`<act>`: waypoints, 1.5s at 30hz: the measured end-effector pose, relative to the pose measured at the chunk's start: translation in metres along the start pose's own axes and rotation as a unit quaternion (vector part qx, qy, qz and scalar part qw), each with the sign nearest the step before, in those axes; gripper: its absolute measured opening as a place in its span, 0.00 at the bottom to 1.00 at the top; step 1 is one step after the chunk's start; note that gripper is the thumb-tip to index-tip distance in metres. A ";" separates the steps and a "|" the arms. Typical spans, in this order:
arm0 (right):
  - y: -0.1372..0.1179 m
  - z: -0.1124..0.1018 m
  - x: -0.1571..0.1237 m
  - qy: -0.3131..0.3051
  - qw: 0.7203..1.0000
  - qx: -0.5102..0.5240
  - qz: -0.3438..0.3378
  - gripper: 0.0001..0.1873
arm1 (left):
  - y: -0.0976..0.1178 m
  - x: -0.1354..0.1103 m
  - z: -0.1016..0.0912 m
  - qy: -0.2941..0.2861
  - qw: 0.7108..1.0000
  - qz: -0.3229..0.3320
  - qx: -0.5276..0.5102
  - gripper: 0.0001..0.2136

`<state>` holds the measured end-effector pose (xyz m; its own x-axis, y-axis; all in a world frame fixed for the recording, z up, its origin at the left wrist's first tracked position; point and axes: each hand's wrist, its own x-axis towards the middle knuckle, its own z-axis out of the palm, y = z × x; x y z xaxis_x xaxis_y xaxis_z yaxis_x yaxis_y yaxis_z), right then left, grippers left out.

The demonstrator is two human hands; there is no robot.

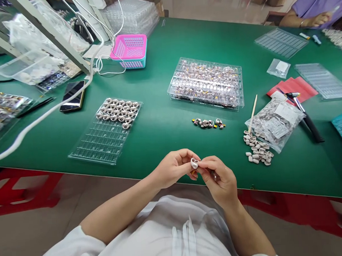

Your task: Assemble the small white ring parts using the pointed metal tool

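Observation:
My left hand (175, 167) pinches a small rounded, pale, glossy shell (194, 163) between thumb and fingertips, at the table's near edge. An orange tab shows just below it. My right hand (219, 177) is closed, its thumb and forefinger pressed on the shell's right side. Something small and dark shows among its curled fingers; I cannot make out what. Beyond my hands lies a short row of similar shell parts (208, 123) with orange and yellow tabs. To the left, a clear slotted tray (99, 142) carries rows of open beige shells (119, 110) in its far part.
Stacked clear trays (205, 81) of parts stand ahead. On the right are loose beige pieces (257, 149), a plastic bag (277, 119), a wooden stick (253, 111) and a black-handled tool (309, 123). A phone (73, 96), pink basket (129, 47) and white cable (43, 116) lie left; a co-worker's hand (321, 19) is far right.

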<state>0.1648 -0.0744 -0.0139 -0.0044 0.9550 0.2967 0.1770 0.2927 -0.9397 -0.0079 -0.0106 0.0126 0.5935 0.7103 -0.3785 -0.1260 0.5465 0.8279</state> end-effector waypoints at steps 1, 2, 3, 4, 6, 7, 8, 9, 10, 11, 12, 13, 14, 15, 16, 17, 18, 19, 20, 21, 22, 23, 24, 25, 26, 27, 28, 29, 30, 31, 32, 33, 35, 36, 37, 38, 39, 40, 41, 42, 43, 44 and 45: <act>-0.001 -0.002 0.001 -0.014 1.000 -0.006 -0.005 0.15 | 0.000 0.000 -0.001 -0.003 1.000 -0.012 0.003 0.19; -0.002 -0.003 0.002 -0.026 1.000 -0.008 -0.005 0.15 | 0.001 0.000 -0.002 -0.007 1.000 -0.024 0.005 0.19; -0.004 -0.004 0.002 -0.036 0.999 -0.009 0.002 0.15 | 0.001 0.000 -0.003 -0.009 0.999 -0.035 0.008 0.18; -0.005 -0.005 0.003 -0.043 0.999 -0.010 0.011 0.14 | 0.001 0.001 -0.004 -0.011 0.999 -0.045 0.010 0.18; -0.007 -0.005 0.004 -0.044 0.999 -0.009 0.030 0.13 | 0.001 0.002 -0.004 -0.010 0.998 -0.055 0.013 0.18; -0.008 -0.004 0.003 -0.040 0.998 -0.006 0.039 0.13 | 0.001 0.003 -0.004 -0.007 0.998 -0.058 0.012 0.18; -0.009 -0.003 0.003 -0.035 0.998 -0.001 0.050 0.12 | 0.002 0.004 -0.004 -0.005 0.998 -0.061 0.012 0.18; -0.008 -0.002 0.003 -0.028 0.998 0.005 0.062 0.11 | 0.002 0.005 -0.004 -0.001 0.998 -0.064 0.010 0.18; -0.008 0.000 0.002 -0.019 0.997 0.015 0.074 0.09 | 0.002 0.005 -0.004 0.001 0.998 -0.067 0.007 0.18; -0.007 0.001 0.001 -0.010 0.996 0.025 0.088 0.08 | 0.002 0.006 -0.004 0.001 0.997 -0.072 0.000 0.18; -0.006 0.002 0.000 -0.002 0.994 0.039 0.101 0.07 | 0.002 0.006 -0.004 -0.001 0.997 -0.078 -0.008 0.18; -0.004 0.003 0.000 0.005 0.992 0.054 0.111 0.06 | 0.003 0.007 -0.004 -0.005 0.996 -0.084 -0.018 0.19; -0.003 0.003 -0.001 0.012 0.991 0.069 0.118 0.06 | 0.003 0.007 -0.005 -0.011 0.996 -0.090 -0.027 0.19; -0.002 0.004 -0.002 0.017 0.989 0.080 0.122 0.06 | 0.003 0.007 -0.005 -0.016 0.995 -0.094 -0.035 0.19; -0.001 0.004 -0.002 0.021 0.988 0.087 0.124 0.06 | 0.003 0.008 -0.006 -0.020 0.994 -0.097 -0.041 0.20; 0.000 0.004 -0.002 0.023 0.988 0.090 0.123 0.06 | 0.003 0.008 -0.006 -0.021 0.994 -0.099 -0.044 0.20; 0.000 0.004 -0.002 0.023 0.988 0.088 0.122 0.06 | 0.003 0.008 -0.007 -0.020 0.994 -0.100 -0.044 0.20; 0.000 0.004 -0.002 0.020 0.989 0.082 0.120 0.06 | 0.003 0.009 -0.007 -0.018 0.994 -0.101 -0.043 0.20; 0.000 0.003 -0.002 0.016 0.990 0.072 0.118 0.06 | 0.002 0.009 -0.007 -0.016 0.994 -0.102 -0.042 0.20; -0.001 0.003 -0.001 0.011 0.991 0.061 0.119 0.06 | 0.002 0.010 -0.007 -0.014 0.994 -0.103 -0.041 0.19; -0.002 0.002 -0.001 0.007 0.991 0.051 0.121 0.05 | 0.002 0.010 -0.006 -0.012 0.994 -0.103 -0.042 0.19; -0.003 0.002 -0.001 0.005 0.991 0.041 0.124 0.05 | 0.002 0.010 -0.005 -0.011 0.994 -0.103 -0.045 0.18; -0.004 0.001 -0.001 0.006 0.991 0.033 0.128 0.05 | 0.002 0.011 -0.004 -0.010 0.994 -0.100 -0.049 0.17; -0.004 0.001 0.000 0.008 0.991 0.028 0.134 0.04 | 0.002 0.011 -0.003 -0.008 0.994 -0.097 -0.051 0.16; -0.005 0.001 0.000 0.010 0.990 0.023 0.140 0.04 | 0.003 0.011 -0.001 -0.006 0.994 -0.092 -0.051 0.15; -0.006 0.001 0.000 0.013 0.989 0.021 0.145 0.04 | 0.003 0.012 0.000 -0.002 0.995 -0.087 -0.048 0.15; -0.006 0.001 0.000 0.015 0.988 0.020 0.150 0.04 | 0.003 0.012 0.001 0.004 0.996 -0.081 -0.042 0.14; -0.006 0.001 0.000 0.019 0.988 0.020 0.153 0.04 | 0.004 0.012 0.002 0.011 0.996 -0.075 -0.034 0.13; -0.006 0.001 0.000 0.023 0.987 0.021 0.155 0.04 | 0.005 0.012 0.003 0.017 0.997 -0.071 -0.025 0.13; -0.005 0.002 0.000 0.027 0.987 0.024 0.155 0.04 | 0.005 0.012 0.004 0.024 0.997 -0.069 -0.014 0.13; -0.005 0.002 -0.001 0.029 0.987 0.026 0.154 0.04 | 0.006 0.012 0.005 0.029 0.997 -0.069 -0.003 0.12; -0.004 0.002 -0.001 0.030 0.988 0.027 0.152 0.03 | 0.007 0.012 0.005 0.032 0.997 -0.071 0.007 0.12; -0.004 0.001 -0.001 0.026 0.988 0.025 0.148 0.03 | 0.009 0.012 0.006 0.034 0.996 -0.080 0.023 0.10; -0.005 0.000 -0.001 0.021 0.989 0.018 0.146 0.02 | 0.010 0.012 0.006 0.033 0.995 -0.086 0.028 0.09; -0.006 -0.002 -0.001 0.013 0.989 0.007 0.145 0.02 | 0.011 0.012 0.006 0.031 0.995 -0.092 0.032 0.09; -0.007 -0.004 -0.001 0.003 0.990 -0.007 0.143 0.03 | 0.013 0.012 0.006 0.027 0.994 -0.100 0.036 0.08; -0.008 -0.006 0.000 -0.009 0.990 -0.023 0.140 0.03 | 0.014 0.012 0.006 0.022 0.993 -0.106 0.039 0.08; -0.009 -0.008 0.000 -0.024 0.990 -0.036 0.134 0.03 | 0.015 0.012 0.005 0.016 0.993 -0.112 0.042 0.07; -0.010 -0.010 0.001 -0.038 0.990 -0.049 0.126 0.03 | 0.016 0.012 0.005 0.010 0.992 -0.119 0.046 0.07; -0.011 -0.013 0.002 -0.052 0.990 -0.061 0.115 0.03 | 0.016 0.013 0.005 0.003 0.991 -0.124 0.051 0.07; -0.011 -0.015 0.003 -0.064 0.990 -0.074 0.103 0.04 | 0.016 0.013 0.004 -0.002 0.990 -0.129 0.056 0.07; -0.011 -0.017 0.004 -0.076 0.989 -0.088 0.090 0.04 | 0.016 0.014 0.003 -0.006 0.989 -0.132 0.062 0.07; -0.011 -0.019 0.005 -0.086 0.988 -0.102 0.079 0.05 | 0.015 0.014 0.002 -0.011 0.989 -0.134 0.068 0.07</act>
<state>0.1815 -0.0737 0.0011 -0.1258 0.9871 0.0993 0.3844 0.1408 -0.9124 0.0006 0.0070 0.0206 0.6080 0.5374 -0.5845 0.1462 0.6478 0.7477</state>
